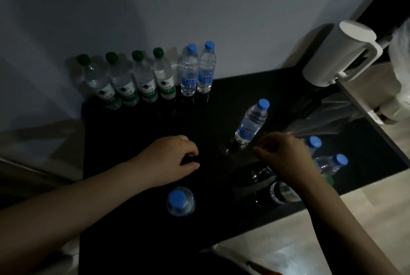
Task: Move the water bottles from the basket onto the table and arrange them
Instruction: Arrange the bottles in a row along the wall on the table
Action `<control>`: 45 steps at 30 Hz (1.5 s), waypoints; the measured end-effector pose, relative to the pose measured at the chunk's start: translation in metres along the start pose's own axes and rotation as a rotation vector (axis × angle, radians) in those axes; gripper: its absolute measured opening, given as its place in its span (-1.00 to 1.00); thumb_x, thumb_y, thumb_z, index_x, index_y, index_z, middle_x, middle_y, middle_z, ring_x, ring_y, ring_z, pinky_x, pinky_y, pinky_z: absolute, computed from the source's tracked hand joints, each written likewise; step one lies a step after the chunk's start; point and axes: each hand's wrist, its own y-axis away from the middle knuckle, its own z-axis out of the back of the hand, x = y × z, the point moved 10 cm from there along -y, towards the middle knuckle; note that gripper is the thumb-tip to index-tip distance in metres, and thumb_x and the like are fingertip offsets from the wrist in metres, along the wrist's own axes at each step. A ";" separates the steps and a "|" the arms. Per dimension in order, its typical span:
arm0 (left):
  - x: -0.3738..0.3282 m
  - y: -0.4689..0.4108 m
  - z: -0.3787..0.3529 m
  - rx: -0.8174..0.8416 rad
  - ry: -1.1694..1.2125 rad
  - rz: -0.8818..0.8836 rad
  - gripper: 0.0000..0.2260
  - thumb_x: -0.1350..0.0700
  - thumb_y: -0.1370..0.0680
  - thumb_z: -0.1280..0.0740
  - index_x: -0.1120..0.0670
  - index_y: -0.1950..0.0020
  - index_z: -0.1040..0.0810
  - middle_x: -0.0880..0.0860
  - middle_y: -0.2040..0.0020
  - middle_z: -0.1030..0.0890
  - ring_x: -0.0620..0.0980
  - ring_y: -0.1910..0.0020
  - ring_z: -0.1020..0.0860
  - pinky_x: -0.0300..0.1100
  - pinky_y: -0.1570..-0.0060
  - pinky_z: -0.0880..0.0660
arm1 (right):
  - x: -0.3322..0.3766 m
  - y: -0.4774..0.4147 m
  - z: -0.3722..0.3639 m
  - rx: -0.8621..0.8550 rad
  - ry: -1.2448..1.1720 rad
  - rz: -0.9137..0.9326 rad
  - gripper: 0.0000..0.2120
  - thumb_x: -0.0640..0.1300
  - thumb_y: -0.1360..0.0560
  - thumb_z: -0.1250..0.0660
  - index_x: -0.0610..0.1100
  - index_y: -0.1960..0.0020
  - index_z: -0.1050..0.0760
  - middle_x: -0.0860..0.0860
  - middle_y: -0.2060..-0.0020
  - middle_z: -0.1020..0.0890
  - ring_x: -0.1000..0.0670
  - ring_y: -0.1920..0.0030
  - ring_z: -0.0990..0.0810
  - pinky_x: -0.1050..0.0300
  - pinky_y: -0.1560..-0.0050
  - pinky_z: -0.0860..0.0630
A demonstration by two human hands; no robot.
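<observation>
Six clear plastic water bottles (pixel 164 75) line the glossy black table's (pixel 137 124) far edge. Mid-table the left hand (pixel 175 159) curls its fingers and the right hand (pixel 286 159) droops with fingers loose. Two blue-capped bottles (pixel 330 162) at the table's right edge are half-hidden. Grips unreadable in the gloom.

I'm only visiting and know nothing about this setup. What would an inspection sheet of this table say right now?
Surface: black glossy table, dimly lit.
Job's things: four green-capped bottles and two blue-capped bottles stand in a row at the wall. A lone bottle stands mid-table and a front bottle near the front edge. Two right bottles sit beyond the right hand. No basket can be made out.
Clutter: white jug at the far right; dark cylinder by the right wrist, too dark to identify.
Hands: left hand curled low over the table; right hand over dark items; grips unclear.
Cables: nothing seen.
Surroundings: pale wall, light floor.
</observation>
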 end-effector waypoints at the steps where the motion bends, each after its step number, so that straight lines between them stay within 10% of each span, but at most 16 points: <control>1: 0.001 0.005 -0.005 0.025 0.003 0.011 -0.73 -0.12 -0.49 -0.34 -0.05 -0.14 -0.55 -0.15 -0.02 -0.49 -0.20 0.03 -0.51 -0.28 0.05 -0.49 | -0.002 0.001 -0.005 0.022 0.000 -0.001 -0.79 -0.05 -0.47 -0.39 -0.03 -0.09 -0.53 0.09 0.12 -0.64 0.18 0.15 -0.60 0.19 0.08 -0.58; 13: 0.004 0.041 -0.042 0.216 -0.088 0.117 -0.76 -0.13 -0.34 -0.45 -0.07 0.09 -0.52 -0.14 0.08 -0.45 -0.16 0.13 -0.49 -0.22 0.09 -0.55 | -0.001 0.000 -0.021 0.055 -0.017 0.034 -0.90 -0.01 -0.45 -0.40 0.10 0.10 -0.48 0.13 0.19 -0.61 0.22 0.20 -0.58 0.36 0.23 -0.47; 45: -0.022 -0.115 0.110 -0.120 -0.137 -0.010 -0.84 0.09 -0.30 -0.46 -0.05 0.18 -0.57 -0.04 0.15 -0.59 -0.04 0.14 -0.56 -0.07 0.13 -0.53 | -0.033 -0.142 0.009 -0.039 0.151 -0.025 -0.61 -0.02 -0.43 -0.44 -0.16 -0.16 -0.44 -0.11 -0.03 -0.52 0.01 0.07 -0.48 0.16 0.09 -0.45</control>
